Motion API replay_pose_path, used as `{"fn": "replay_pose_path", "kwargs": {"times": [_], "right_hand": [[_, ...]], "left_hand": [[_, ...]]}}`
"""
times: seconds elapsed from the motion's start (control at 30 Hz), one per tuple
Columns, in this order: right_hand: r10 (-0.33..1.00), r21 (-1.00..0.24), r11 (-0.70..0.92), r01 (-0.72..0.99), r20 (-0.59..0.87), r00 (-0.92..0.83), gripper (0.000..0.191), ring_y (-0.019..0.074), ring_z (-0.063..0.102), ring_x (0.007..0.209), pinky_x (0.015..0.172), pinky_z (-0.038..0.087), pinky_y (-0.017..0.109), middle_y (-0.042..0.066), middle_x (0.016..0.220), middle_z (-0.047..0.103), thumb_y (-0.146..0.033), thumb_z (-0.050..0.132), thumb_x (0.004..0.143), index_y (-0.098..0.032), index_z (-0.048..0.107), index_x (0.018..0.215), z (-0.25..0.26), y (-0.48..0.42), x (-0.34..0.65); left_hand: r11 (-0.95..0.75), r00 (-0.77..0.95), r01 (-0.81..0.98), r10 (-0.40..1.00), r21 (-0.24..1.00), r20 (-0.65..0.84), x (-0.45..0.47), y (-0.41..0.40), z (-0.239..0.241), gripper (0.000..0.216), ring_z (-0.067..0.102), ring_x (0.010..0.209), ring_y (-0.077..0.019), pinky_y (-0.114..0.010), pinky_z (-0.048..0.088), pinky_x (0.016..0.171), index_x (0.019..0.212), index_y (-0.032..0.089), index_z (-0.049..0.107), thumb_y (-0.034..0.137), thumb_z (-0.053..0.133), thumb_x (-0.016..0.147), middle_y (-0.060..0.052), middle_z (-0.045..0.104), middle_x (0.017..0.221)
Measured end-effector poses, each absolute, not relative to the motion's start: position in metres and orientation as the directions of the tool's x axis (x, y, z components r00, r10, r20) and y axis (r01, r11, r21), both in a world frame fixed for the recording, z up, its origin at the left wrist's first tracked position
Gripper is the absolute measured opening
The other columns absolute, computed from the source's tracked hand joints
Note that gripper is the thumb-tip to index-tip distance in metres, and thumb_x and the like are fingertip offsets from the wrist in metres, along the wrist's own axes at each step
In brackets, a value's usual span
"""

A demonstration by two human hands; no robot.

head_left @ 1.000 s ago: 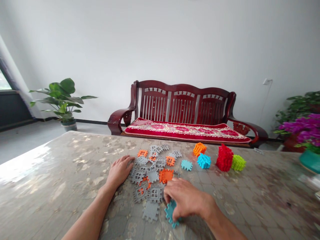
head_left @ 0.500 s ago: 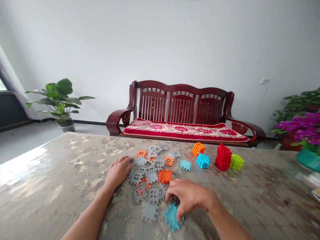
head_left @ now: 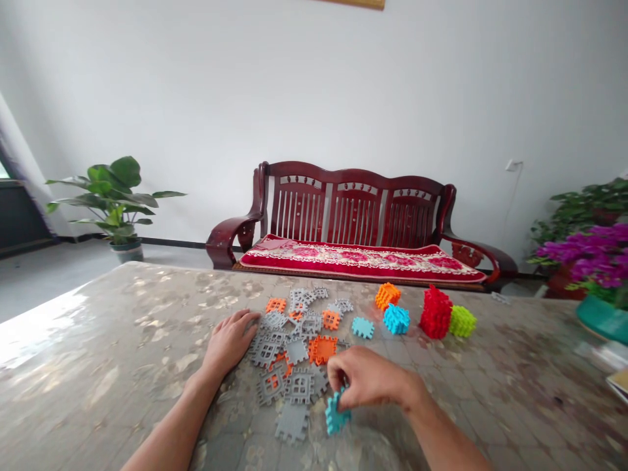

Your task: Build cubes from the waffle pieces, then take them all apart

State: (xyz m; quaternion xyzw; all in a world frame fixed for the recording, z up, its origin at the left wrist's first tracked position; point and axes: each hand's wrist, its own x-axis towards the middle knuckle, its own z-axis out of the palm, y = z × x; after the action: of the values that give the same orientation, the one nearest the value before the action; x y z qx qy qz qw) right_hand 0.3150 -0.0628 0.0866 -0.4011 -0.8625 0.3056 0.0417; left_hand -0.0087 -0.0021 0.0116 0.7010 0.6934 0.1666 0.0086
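One left hand (head_left: 230,337): lies palm down on the table (head_left: 98,386), loose, with nothing in it that I can see. It rests beside the pile.
One right hand (head_left: 360,379): bends down and pinches a teal tile (head_left: 336,417) near its top edge.
Teal tile: tipped up, just right of the front grey tile (head_left: 292,422). I can't tell if its bottom touches the table.
Messy pile (head_left: 299,384): grey and orange toothed tiles, some on top of others, between the two hands and farther back.
Pale blue tile (head_left: 362,328): lies flat, alone, behind the right hand.
Four stacks: orange stack (head_left: 387,296), blue stack (head_left: 396,319), red stack (head_left: 436,313) and green stack (head_left: 462,321), back on the right.
Step now: looks like picking up or turning the teal tile.
Next move: seems to need a tight pinch, keeping the tile's teeth clear of the grey ones.
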Motion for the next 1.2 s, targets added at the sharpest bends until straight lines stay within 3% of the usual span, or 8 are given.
{"fn": "replay_pose_path", "kwargs": {"times": [0.1,0.17,0.33,0.47,0.63,0.77,1.0,1.2], "right_hand": [[0.869,-0.647,0.401,0.648,0.046,-0.492,0.014,0.0095,0.051,0.063,0.056,0.033,0.020,-0.007,0.070,0.060,-0.013,0.066,0.064,-0.020,0.061,0.075,0.086,-0.044,0.331],[0.930,-0.580,0.367,0.728,0.257,-0.263,0.010,0.0118,0.053,0.068,0.062,0.035,0.022,-0.004,0.073,0.060,-0.012,0.060,0.069,-0.020,0.058,0.075,0.080,-0.031,0.343],[0.831,-0.375,0.203,0.904,0.554,0.044,0.015,0.0166,0.055,0.080,0.071,0.037,0.026,0.001,0.084,0.059,-0.008,0.049,0.076,-0.022,0.055,0.079,0.050,-0.012,0.365],[0.846,-0.290,0.168,0.942,0.532,0.013,0.022,0.0172,0.055,0.083,0.071,0.036,0.026,0.003,0.089,0.059,-0.002,0.048,0.074,-0.022,0.056,0.082,0.028,-0.010,0.368],[0.917,-0.303,0.131,0.944,0.400,0.001,0.036,0.0158,0.057,0.089,0.075,0.035,0.024,0.003,0.095,0.061,0.007,0.046,0.065,-0.020,0.059,0.085,0.027,-0.014,0.365],[0.946,-0.270,0.090,0.959,0.325,0.003,0.033,0.0188,0.057,0.095,0.081,0.037,0.026,0.005,0.096,0.063,0.000,0.051,0.064,-0.020,0.064,0.087,0.039,-0.017,0.364],[0.913,-0.213,0.298,0.930,0.348,-0.212,0.050,0.0270,0.044,0.129,0.108,0.032,0.039,0.008,0.138,0.056,-0.020,0.057,0.079,-0.022,0.059,0.129,0.037,-0.013,0.364],[0.936,-0.265,0.256,0.930,0.310,-0.169,0.046,0.0264,0.053,0.121,0.104,0.039,0.037,0.011,0.125,0.063,-0.022,0.057,0.083,-0.020,0.059,0.129,0.027,-0.008,0.366]], "left_hand": [[-0.046,-0.015,0.967,0.972,0.252,0.233,-0.008,-0.002,0.012,0.041,0.055,0.127,-0.0235,-0.040,0.039,0.108,0.124,0.029,0.066,0.034,0.040,0.093,-0.005,0.060,0.138],[-0.050,-0.014,0.965,0.970,0.256,0.241,-0.008,-0.002,0.012,0.041,0.055,0.126,-0.0239,-0.041,0.040,0.108,0.124,0.028,0.066,0.034,0.040,0.092,-0.005,0.060,0.138],[-0.045,-0.015,0.968,0.972,0.248,0.236,-0.008,-0.002,0.010,0.041,0.055,0.126,-0.0233,-0.040,0.040,0.107,0.124,0.029,0.066,0.034,0.040,0.093,-0.005,0.060,0.138],[-0.042,-0.011,0.970,0.976,0.241,0.216,-0.010,-0.002,0.010,0.042,0.054,0.127,-0.0237,-0.041,0.038,0.108,0.126,0.029,0.064,0.035,0.039,0.093,-0.005,0.058,0.140],[-0.039,-0.012,0.970,0.978,0.240,0.209,-0.008,-0.003,0.013,0.043,0.053,0.128,-0.0240,-0.041,0.038,0.109,0.126,0.027,0.064,0.034,0.038,0.093,-0.006,0.058,0.140],[-0.034,-0.017,0.970,0.978,0.241,0.206,-0.007,-0.004,0.014,0.042,0.053,0.128,-0.0229,-0.039,0.038,0.109,0.125,0.028,0.065,0.034,0.038,0.093,-0.005,0.058,0.140],[-0.050,-0.007,0.963,0.977,0.265,0.212,-0.009,-0.002,0.012,0.043,0.054,0.127,-0.0237,-0.041,0.037,0.109,0.126,0.027,0.064,0.035,0.037,0.093,-0.006,0.058,0.140],[-0.048,-0.013,0.963,0.974,0.265,0.225,-0.009,-0.002,0.011,0.042,0.054,0.126,-0.0238,-0.041,0.038,0.108,0.125,0.028,0.065,0.034,0.039,0.092,-0.006,0.059,0.139]]}}
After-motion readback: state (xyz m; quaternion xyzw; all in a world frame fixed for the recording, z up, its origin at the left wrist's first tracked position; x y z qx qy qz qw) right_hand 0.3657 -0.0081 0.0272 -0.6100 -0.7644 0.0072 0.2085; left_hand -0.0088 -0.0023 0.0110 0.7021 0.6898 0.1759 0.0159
